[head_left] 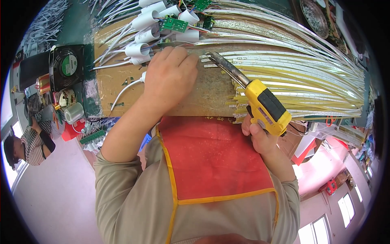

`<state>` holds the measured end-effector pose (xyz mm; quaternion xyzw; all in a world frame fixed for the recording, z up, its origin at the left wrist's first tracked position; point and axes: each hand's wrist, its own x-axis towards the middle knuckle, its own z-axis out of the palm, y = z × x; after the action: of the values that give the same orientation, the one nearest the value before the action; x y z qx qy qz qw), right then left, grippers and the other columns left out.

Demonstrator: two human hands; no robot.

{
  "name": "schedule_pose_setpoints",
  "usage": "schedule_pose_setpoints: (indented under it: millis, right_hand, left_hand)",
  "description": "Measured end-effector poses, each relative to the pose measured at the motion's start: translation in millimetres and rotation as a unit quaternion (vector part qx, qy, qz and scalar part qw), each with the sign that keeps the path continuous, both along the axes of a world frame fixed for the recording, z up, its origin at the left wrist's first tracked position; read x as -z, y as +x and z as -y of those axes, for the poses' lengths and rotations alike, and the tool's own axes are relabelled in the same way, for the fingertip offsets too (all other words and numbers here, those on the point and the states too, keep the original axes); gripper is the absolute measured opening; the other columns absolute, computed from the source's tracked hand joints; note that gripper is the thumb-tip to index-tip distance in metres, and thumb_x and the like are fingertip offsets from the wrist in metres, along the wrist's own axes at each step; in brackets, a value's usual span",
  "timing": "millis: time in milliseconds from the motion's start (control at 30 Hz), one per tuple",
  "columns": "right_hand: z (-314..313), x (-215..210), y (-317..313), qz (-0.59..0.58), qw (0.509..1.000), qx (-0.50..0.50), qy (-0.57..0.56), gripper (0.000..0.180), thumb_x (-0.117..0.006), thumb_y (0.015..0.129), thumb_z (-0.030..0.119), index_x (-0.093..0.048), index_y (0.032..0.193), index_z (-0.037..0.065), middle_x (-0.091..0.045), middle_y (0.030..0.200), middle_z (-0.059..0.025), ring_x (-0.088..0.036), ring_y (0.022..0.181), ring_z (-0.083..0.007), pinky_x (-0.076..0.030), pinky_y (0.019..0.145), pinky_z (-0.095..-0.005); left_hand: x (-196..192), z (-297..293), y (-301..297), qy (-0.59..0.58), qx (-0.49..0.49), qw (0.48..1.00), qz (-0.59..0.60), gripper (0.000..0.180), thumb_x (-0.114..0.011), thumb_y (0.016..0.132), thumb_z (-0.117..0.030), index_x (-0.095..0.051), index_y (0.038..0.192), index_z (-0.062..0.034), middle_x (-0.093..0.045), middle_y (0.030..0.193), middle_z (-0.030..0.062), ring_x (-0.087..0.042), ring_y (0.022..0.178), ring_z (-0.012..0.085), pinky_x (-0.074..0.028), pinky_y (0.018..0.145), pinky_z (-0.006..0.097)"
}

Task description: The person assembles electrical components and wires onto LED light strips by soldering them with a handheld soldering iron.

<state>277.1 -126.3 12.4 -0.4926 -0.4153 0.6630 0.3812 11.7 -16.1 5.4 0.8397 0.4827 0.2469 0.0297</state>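
Note:
My right hand (260, 136) grips the yellow soldering gun (266, 107) by its handle. Its dark metal barrel reaches left to the near ends of the thin white LED strips (276, 57). My left hand (170, 77) is closed, fingers curled down over the brown work board (215, 87). From under its wrist side sticks out the end of a white plastic housing (143, 77) with a white wire (122, 93). The rest of that housing is hidden by the hand. Just beyond lie several white cylindrical housings (138, 50) with wires, and a green circuit board (174, 25).
A black fan (67, 67) and a roll of clear tape (74, 113) stand at the left. Yellow-backed strips (300, 91) spread across the right. A round metal dish (313, 18) sits at the far right. Another person (34, 142) is at the left edge.

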Motion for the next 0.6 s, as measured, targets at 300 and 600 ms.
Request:
schedule_pose_setpoints:
  millis: [300,600]
  right_hand:
    - [1,-3,2,-0.019,1.0,0.0,-0.013,0.067,-0.072,0.087,0.032,-0.04,0.137,0.001,-0.047,0.074,-0.0035,-0.045,0.061,-0.013,-0.04,0.055,-0.028]
    - [1,-7,5,-0.029,1.0,0.013,0.0,0.068,-0.073,0.086,0.032,-0.041,0.136,0.0,-0.047,0.073,-0.0037,-0.045,0.06,-0.0137,-0.039,0.054,-0.0281]
  left_hand:
    - [-5,1,0,-0.018,-0.004,1.0,-0.015,0.02,-0.068,0.072,-0.004,-0.069,0.092,-0.0073,-0.059,0.082,0.0059,-0.059,0.075,0.0251,-0.05,0.069,0.036]
    - [-6,1,0,-0.018,-0.005,1.0,-0.017,0.02,-0.069,0.072,-0.004,-0.069,0.092,-0.0073,-0.059,0.083,0.006,-0.059,0.076,0.0252,-0.05,0.069,0.036]
